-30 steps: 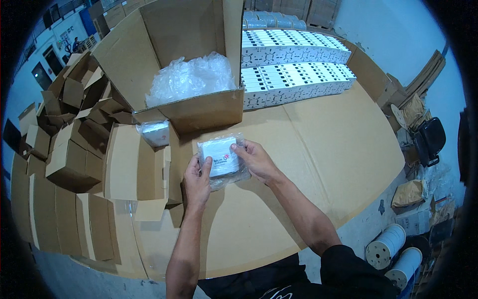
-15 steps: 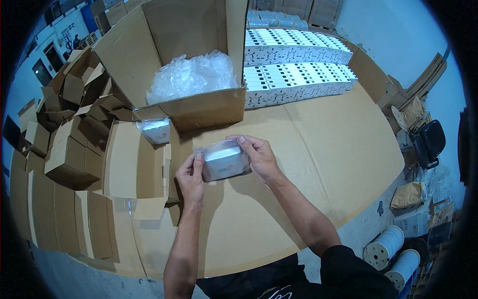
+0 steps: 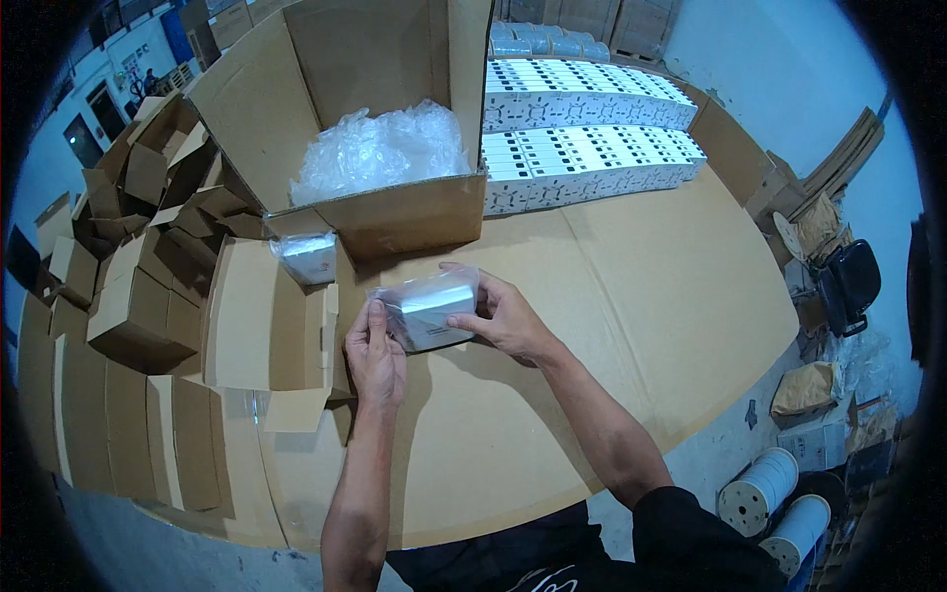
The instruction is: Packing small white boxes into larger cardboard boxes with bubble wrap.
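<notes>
Head view: both hands hold one bagged pack [image 3: 431,308] just above the tabletop [image 3: 631,326]. The left hand [image 3: 375,353] pinches the plastic at the pack's left end, and the right hand [image 3: 505,318] grips its right side, fingers wrapped round. The pack is a pale grey block in a clear bag, tilted a little, between the two hands and just right of an open small carton [image 3: 266,331]. That carton looks empty, so the pack is judged not yet boxed. A second bagged pack [image 3: 306,257] lies at the carton's far end. Behind, a big box [image 3: 335,118] holds a heap of clear bags [image 3: 380,153], which suggests more packs are left. Folded small cartons [image 3: 128,257] pile up on the left, some open, none visibly filled. Rows of white printed boxes [image 3: 582,128] stand at the far right of the tabletop, which is covered in brown cardboard sheets. On the floor to the right are white spools [image 3: 755,503], paper sacks [image 3: 804,387] and a black chair [image 3: 848,281]; the walls are pale blue.
</notes>
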A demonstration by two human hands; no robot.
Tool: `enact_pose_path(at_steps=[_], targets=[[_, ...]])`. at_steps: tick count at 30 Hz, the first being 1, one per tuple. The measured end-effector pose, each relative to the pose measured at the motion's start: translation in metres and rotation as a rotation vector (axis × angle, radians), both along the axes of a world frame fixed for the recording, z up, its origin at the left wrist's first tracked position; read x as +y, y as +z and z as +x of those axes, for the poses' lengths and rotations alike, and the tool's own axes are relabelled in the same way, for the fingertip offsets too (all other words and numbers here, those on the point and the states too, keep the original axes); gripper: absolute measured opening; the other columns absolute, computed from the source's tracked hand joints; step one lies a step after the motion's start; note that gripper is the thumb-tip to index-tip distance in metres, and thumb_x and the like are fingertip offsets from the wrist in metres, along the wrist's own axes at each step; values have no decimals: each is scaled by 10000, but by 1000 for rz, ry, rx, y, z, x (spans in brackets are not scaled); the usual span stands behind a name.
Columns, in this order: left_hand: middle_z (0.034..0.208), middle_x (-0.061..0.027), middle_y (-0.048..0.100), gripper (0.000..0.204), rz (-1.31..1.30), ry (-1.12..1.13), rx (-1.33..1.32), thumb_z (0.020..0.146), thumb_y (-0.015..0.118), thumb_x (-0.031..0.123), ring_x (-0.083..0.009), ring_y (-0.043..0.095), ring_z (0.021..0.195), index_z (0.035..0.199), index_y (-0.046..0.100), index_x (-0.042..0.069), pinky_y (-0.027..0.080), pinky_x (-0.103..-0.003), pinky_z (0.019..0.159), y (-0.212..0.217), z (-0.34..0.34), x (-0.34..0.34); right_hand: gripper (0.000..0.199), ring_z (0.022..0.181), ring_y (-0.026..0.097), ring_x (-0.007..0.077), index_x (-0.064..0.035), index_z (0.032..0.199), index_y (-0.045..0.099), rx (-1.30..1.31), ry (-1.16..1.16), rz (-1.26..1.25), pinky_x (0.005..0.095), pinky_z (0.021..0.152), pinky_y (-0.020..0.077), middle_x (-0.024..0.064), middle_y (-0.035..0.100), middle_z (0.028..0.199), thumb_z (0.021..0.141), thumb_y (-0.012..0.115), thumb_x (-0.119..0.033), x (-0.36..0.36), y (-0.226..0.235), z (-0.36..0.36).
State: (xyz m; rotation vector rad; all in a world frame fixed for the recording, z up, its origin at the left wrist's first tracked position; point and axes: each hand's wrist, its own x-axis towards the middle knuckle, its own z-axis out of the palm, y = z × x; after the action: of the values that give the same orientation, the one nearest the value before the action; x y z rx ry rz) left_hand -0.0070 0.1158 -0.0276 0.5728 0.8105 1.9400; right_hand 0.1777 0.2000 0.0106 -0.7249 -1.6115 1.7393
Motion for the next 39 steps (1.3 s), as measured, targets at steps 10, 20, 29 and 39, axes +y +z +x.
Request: enact_pose_path(at_steps=[10,20,29,39], targets=[[1253,-128,663,418,-10,-23,78,956,742,170,-164,597,1183,1309,585,11,483,-319,1041,23,14,2,656,1089,626,132,-60,1473,493,-3,24,58,313,957,533,53,661,1231,877,759,8,6,-6,1],[1155,-90,699,304,-255,-91,467,906,781,88,-160,648,1070,1185,683,23,522,-321,957,13,5,-3,262,1039,641,145,-20,1190,713,-34,31,30,303,910,537,90,710,1141,930,724,-49,6,2,9],[1014,-43,691,132,-147,60,606,921,770,95,-98,608,931,1014,708,26,488,-261,825,12,9,-2,125,991,639,135,-15,925,630,52,-28,161,311,860,536,128,711,1099,951,724,-94,16,-8,8],[894,9,625,187,-215,126,438,912,790,145,-62,545,816,933,630,50,457,-236,749,15,17,-1,263,1079,623,156,-32,1178,547,171,-47,53,321,937,509,116,657,1144,946,669,-8,4,2,-1]])
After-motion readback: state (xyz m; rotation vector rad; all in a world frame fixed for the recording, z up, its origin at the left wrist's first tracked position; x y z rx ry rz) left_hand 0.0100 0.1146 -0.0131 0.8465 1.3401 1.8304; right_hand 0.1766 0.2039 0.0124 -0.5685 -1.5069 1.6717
